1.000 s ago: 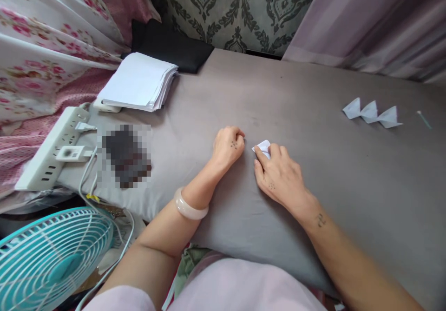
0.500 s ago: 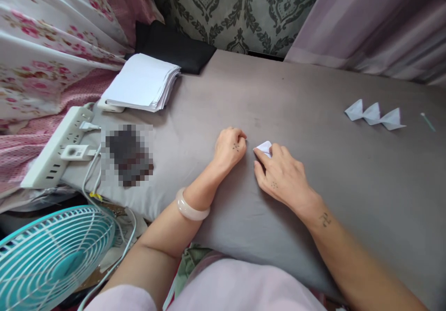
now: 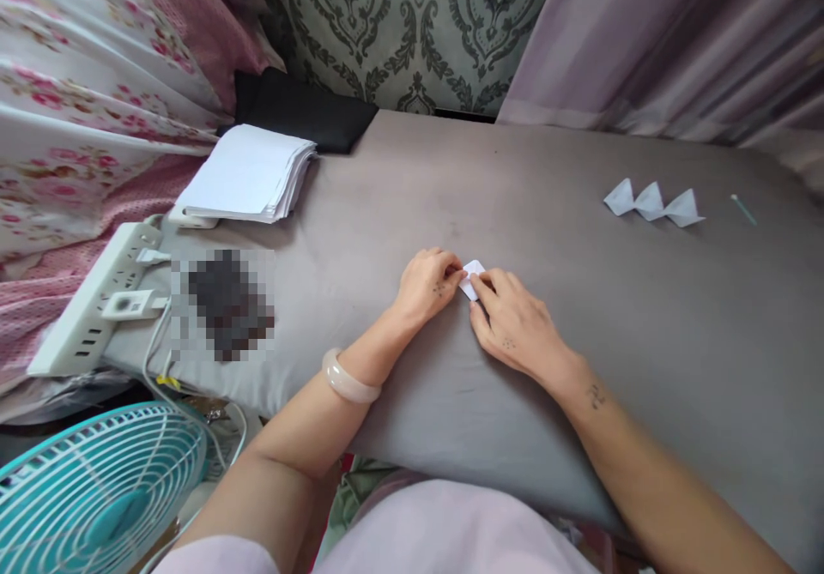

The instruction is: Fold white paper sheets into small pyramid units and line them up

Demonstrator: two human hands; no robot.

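Observation:
A small folded piece of white paper [image 3: 475, 267] lies on the grey cloth-covered surface between my two hands. My left hand [image 3: 427, 284], with a pale bangle [image 3: 351, 378] on its forearm, is closed, its thumb and finger pinching the paper's left edge. From the other side my right hand [image 3: 511, 317] presses on the paper with its fingertips, the fingers bent together over its right part. Farther right stands a joined row of three folded white paper points [image 3: 650, 202].
At the back left, a stack of white paper [image 3: 241, 171] rests beside a black folded item [image 3: 302, 111]. A power strip [image 3: 90, 299] with cables, a blurred-out dark object [image 3: 228, 304] and a turquoise fan [image 3: 116, 488] are on the left. A thin stick [image 3: 745, 209] lies far right.
My left hand has moved right and now pinches the paper it was apart from. More of the paper shows between the hands. The whole view has shifted slightly.

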